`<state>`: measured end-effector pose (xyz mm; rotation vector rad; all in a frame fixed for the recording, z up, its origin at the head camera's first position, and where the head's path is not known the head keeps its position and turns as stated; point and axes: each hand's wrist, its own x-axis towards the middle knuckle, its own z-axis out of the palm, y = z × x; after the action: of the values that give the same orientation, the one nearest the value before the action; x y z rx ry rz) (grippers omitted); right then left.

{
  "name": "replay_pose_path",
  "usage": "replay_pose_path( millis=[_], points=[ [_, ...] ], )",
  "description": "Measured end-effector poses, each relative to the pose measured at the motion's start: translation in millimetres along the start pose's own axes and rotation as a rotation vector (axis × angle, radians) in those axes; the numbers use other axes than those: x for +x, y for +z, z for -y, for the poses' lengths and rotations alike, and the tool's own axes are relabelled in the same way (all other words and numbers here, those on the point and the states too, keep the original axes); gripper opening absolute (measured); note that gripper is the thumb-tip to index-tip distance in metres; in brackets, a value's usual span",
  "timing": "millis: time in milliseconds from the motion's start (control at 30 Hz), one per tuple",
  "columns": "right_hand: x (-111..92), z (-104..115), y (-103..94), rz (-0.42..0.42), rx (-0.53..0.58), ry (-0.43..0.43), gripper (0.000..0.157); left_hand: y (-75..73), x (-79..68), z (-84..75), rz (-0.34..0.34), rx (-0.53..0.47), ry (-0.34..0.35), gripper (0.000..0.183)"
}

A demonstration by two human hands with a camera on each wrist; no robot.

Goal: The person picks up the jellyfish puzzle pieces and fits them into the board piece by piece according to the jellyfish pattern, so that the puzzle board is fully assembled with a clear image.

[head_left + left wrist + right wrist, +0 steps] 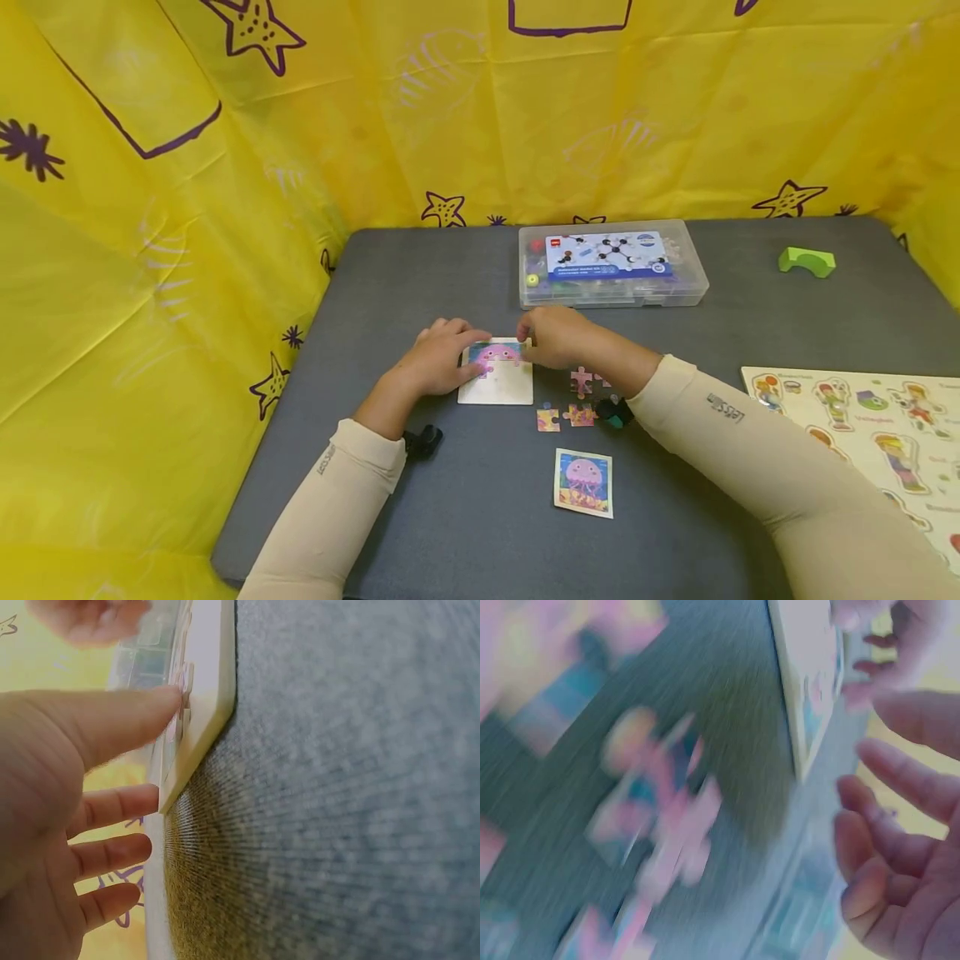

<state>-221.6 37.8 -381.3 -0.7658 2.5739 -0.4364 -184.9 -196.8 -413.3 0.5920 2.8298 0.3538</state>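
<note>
A small white puzzle board (pixel 510 390) lies on the grey table, its far part covered by joined jigsaw pieces (pixel 497 353) showing a pink jellyfish. My left hand (pixel 441 358) is at the board's left side. In the left wrist view its thumb (pixel 142 720) rests on the pieces, while the other fingers extend by the board's edge. Over the far right corner is my right hand (pixel 558 337), its fingers (pixel 900 772) loosely bent with nothing visible between them. Loose jigsaw pieces (pixel 581 381) lie right of the board, partly hidden by the right forearm.
A jellyfish picture card (pixel 583 483) lies nearer the front. Behind the hands stands a clear plastic case (pixel 615 292) with a molecular model label. At right are a wooden picture board (pixel 862 450) and a green arch block (pixel 806 262). Yellow curtains (pixel 420 125) border the table.
</note>
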Motion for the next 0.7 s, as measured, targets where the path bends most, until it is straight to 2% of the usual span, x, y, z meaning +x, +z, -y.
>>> replay_pose_path(
  millis=[133, 333, 533, 700],
  points=[
    [-23.2, -23.0, -3.8, 0.065, -0.034, 0.011, 0.034, -0.2, 1.2, -1.1, 0.019, 0.006, -0.008, 0.053],
    [-47.0, -49.0, 3.9, 0.060, -0.050, 0.019, 0.032, -0.9, 2.8, -1.7, 0.035, 0.001, 0.006, 0.045],
    [-56.0, -55.1, 14.5, 0.009, -0.044, 0.020, 0.031, -1.1, 2.7, -2.3, 0.070, 0.006, 0.002, 0.039],
    [-55.3, -54.7, 15.5, -0.042, 0.065, 0.023, 0.025, -2.4, 3.0, -3.6, 0.077, 0.023, 0.002, 0.040]
  ],
)
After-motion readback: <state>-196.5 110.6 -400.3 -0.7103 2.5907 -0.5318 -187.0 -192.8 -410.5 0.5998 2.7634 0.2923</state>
